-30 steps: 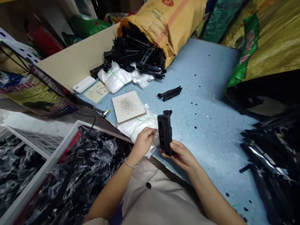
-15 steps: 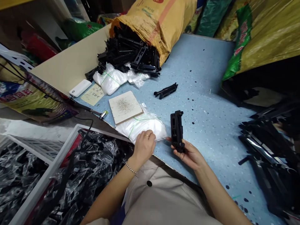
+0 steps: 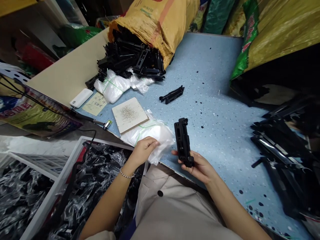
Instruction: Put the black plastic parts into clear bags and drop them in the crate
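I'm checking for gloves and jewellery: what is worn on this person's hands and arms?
The left hand and right hand are ungloved. A pale, beaded bracelet circles the left wrist; the right wrist is bare. A beige sleeve shows on the left arm.

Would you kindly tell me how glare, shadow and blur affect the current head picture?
Head view: glints break up the plastic-wrapped pieces at lower left; pale sheen brightens the blue tabletop; the black part in the right hand loses fine detail to darkness; the black pile at far right looks smeared.
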`<state>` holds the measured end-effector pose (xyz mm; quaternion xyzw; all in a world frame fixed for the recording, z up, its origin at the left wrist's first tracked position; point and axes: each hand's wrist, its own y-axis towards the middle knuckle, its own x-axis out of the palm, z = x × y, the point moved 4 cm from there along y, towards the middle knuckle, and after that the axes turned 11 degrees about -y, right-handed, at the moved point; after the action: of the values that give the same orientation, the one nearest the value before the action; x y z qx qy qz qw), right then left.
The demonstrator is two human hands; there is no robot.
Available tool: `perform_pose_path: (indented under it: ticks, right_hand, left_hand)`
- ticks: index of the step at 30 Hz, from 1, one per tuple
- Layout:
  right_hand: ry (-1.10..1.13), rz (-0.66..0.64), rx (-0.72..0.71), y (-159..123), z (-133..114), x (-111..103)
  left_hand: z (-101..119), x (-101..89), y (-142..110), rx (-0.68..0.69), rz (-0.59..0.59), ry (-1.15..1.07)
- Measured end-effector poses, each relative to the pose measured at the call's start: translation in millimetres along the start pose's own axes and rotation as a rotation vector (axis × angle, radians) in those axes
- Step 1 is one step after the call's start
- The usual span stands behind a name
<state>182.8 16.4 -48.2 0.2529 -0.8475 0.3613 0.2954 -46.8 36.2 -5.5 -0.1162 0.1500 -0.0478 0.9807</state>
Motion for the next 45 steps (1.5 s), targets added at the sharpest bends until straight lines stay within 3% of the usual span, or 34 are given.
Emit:
perform_pose_path:
  ticks: [2, 6, 13, 17, 20, 23, 26, 29, 35, 37, 41, 43, 45]
  right_hand:
    - [0.023, -0.056, -0.002, 4, 2, 6]
    - [0.056, -0.133, -0.02, 16, 3, 17]
    - [0.068, -0.058, -0.046, 31, -7, 28]
    - [0.027, 0.062, -0.055, 35, -4, 22]
    - [0.025, 0.095, -0.052, 37, 0, 19]
    - [0.003, 0.107, -0.049, 35, -1, 18]
    - [-0.028, 0.148, -0.054, 30, -5, 17]
    - [-0.041, 0.195, -0.09, 23, -11, 12]
    - [-0.042, 0.137, -0.133, 7, -16, 11]
    - [-0.013, 0.026, -0.068, -1, -9, 17]
    - [0.143, -0.22, 0.233, -7, 21, 27]
    - [0.273, -0.253, 0.315, -2, 31, 25]
    - [0.381, -0.232, 0.297, 5, 33, 18]
  left_hand:
    - [0, 3.2, 1, 0.014, -0.005, -0.01]
    - [-7, 8.0, 5, -0.069, 0.1, -0.026]
    - [-4, 11.6, 9, -0.023, 0.031, -0.098]
    - [7, -0.6, 0, 0.103, 0.233, -0.116]
    - [24, -9.5, -13, 0.309, 0.32, 0.132]
    - [30, -8.3, -19, 0.365, 0.232, 0.635]
    - [24, -7.5, -17, 0.361, 0.145, 0.824]
    - [17, -5.8, -16, 0.4, 0.05, 0.761]
    - [13, -3.6, -14, 0.367, 0.077, 0.662]
    - [15, -1.6, -12, 0.366, 0.06, 0.535]
    - [15, -1.8, -7, 0.314, 0.063, 0.359]
    - [10, -4.3, -7, 0.297, 0.072, 0.309]
    - [4, -8.3, -8, 0.282, 0.104, 0.276]
